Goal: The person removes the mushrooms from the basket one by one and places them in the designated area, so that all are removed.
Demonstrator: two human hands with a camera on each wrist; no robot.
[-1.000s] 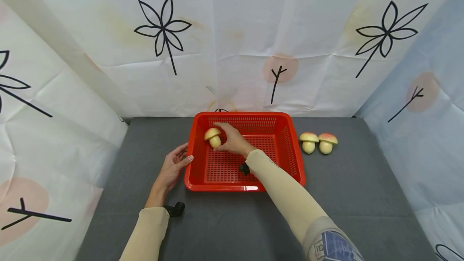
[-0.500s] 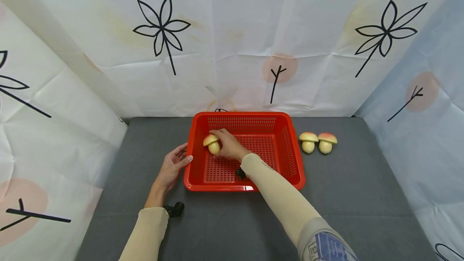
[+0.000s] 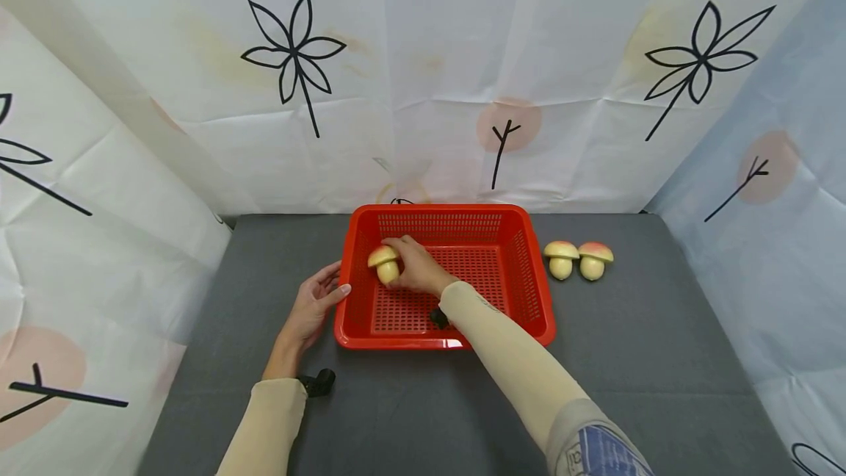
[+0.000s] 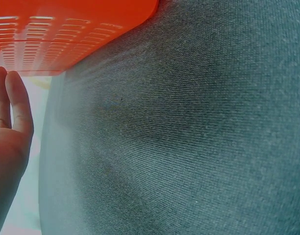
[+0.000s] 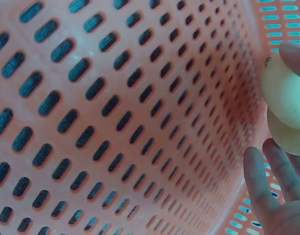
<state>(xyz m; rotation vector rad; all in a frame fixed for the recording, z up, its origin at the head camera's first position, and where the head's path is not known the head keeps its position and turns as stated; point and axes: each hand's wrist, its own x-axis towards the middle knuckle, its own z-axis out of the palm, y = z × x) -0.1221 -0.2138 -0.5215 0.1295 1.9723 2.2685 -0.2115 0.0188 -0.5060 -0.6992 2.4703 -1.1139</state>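
In the head view, my right hand reaches into the red plastic basket and holds a toy mushroom near its left wall. The mushroom has a yellow and reddish cap and a pale, rounded stem. Up close in the right wrist view, the thumb lies on the pale stem, with the fingers on the cap side. My left hand touches the basket's left side, thumb at the rim. Its fingers look straight against the outer wall in the left wrist view.
Two more toy mushrooms, one yellow-capped and one reddish-capped, stand side by side right of the basket. Everything rests on a grey cloth-covered table. White patterned curtains enclose the back and sides.
My right hand's fingers have closed in on the mushroom. Hand and mushroom have shifted slightly toward me, and the mushroom a little left. My left hand stays at the basket's side.
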